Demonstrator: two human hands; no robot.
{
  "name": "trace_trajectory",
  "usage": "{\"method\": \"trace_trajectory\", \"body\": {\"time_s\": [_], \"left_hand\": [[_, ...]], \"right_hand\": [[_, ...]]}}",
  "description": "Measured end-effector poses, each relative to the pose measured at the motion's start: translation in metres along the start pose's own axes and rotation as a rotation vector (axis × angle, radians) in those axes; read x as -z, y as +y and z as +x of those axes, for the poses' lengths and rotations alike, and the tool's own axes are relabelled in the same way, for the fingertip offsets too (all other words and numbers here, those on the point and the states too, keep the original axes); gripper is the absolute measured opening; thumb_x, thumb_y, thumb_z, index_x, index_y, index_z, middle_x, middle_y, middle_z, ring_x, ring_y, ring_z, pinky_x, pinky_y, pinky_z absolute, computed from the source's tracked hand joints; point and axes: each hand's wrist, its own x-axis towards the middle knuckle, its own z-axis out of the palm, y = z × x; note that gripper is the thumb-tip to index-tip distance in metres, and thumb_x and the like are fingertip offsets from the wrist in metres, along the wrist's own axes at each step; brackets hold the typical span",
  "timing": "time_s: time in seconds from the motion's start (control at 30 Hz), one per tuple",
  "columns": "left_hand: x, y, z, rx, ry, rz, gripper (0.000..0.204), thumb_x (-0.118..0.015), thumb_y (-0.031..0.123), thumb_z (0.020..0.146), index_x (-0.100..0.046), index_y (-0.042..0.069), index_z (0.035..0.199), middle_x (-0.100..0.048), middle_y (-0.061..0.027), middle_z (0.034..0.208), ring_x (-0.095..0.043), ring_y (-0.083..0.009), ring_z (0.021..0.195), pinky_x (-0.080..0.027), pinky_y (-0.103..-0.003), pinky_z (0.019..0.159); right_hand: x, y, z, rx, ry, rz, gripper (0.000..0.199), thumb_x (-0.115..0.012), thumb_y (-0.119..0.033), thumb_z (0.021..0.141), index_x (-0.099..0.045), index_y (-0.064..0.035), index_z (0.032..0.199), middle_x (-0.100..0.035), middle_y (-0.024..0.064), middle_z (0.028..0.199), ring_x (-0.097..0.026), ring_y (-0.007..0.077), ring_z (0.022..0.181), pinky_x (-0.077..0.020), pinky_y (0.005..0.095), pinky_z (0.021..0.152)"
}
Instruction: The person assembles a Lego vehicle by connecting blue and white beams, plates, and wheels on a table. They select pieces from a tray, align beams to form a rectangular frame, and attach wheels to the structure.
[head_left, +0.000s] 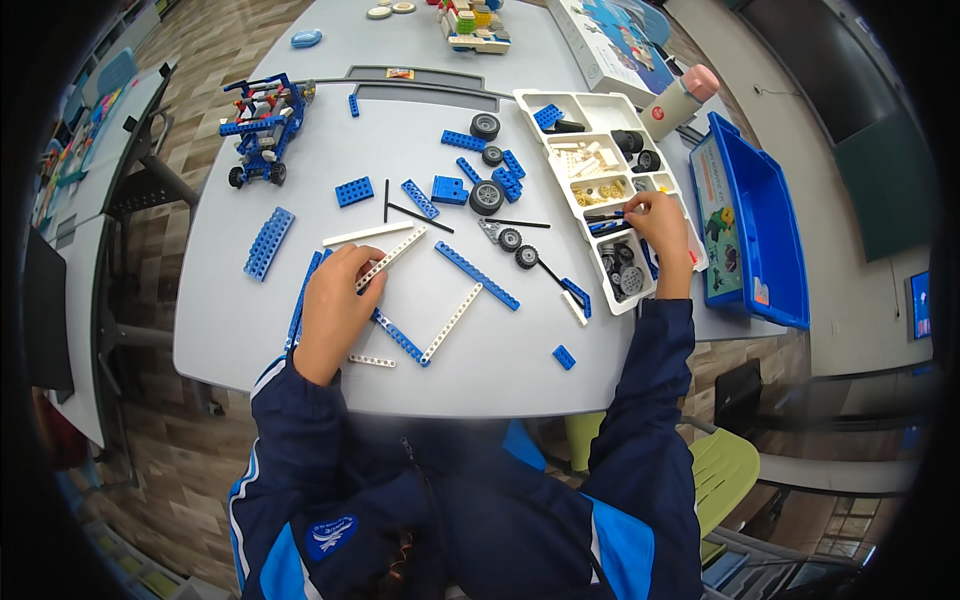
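My left hand [340, 305] is closed on a white perforated building beam [395, 258], gripping its lower end above the table. Joined below it are a blue beam [400, 338] and a second white beam [452, 322] set at an angle. My right hand [658, 232] reaches into the white sorting tray [562, 215] on the right. Its fingers pinch together over a compartment of small dark and blue pieces; whatever they hold is too small to make out. Grey gears [628, 278] lie in the compartment nearer me.
Loose blue bricks [354, 192], a long blue beam [478, 276], black wheels [487, 197] and black axles [420, 218] are scattered across the grey table [230, 340]. A built blue vehicle [265, 135] stands far left. Beyond the tray are a bottle [680, 102] and blue bin [765, 240].
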Motion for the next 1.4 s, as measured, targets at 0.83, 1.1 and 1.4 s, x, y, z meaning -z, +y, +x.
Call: {"method": "trace_trajectory", "body": {"time_s": [0.83, 1.1, 1.4], "left_hand": [[-0.033, 0.013, 0.068, -0.552, -0.217, 0.191, 0.023, -0.079, 0.01, 0.079, -0.077, 0.013, 0.102, -0.064, -0.0049, 0.104, -0.058, -0.0246, 0.107, -0.049, -0.038, 0.089], [-0.04, 0.005, 0.066, -0.563, -0.178, 0.153, 0.011, -0.083, 0.015, 0.078, -0.079, 0.012, 0.088, -0.062, -0.0026, 0.096, -0.057, -0.0213, 0.103, -0.045, -0.037, 0.084], [-0.037, 0.002, 0.068, -0.542, -0.192, 0.104, 0.011, -0.076, 0.009, 0.083, -0.077, 0.01, 0.093, -0.063, -0.0023, 0.099, -0.057, -0.0238, 0.104, -0.047, -0.037, 0.087]], "right_hand": [[-0.004, 0.015, 0.01, 0.075, -0.161, 0.27, 0.011, -0.081, -0.006, 0.085, -0.076, 0.0009, 0.092, -0.051, -0.0076, 0.062, -0.041, 0.0028, 0.057, -0.0299, 0.0251, 0.053], [-0.009, 0.021, 0.003, 0.138, -0.133, 0.308, 0.013, -0.077, -0.012, 0.087, -0.073, -0.001, 0.092, -0.051, -0.003, 0.068, -0.046, 0.0073, 0.065, -0.0372, 0.0281, 0.06], [0.03, -0.021, -0.036, 0.325, 0.1, 0.336, 0.01, -0.067, -0.011, 0.099, -0.066, -0.0049, 0.107, -0.066, -0.0011, 0.095, -0.055, 0.007, 0.081, -0.0419, 0.0241, 0.069]]}}
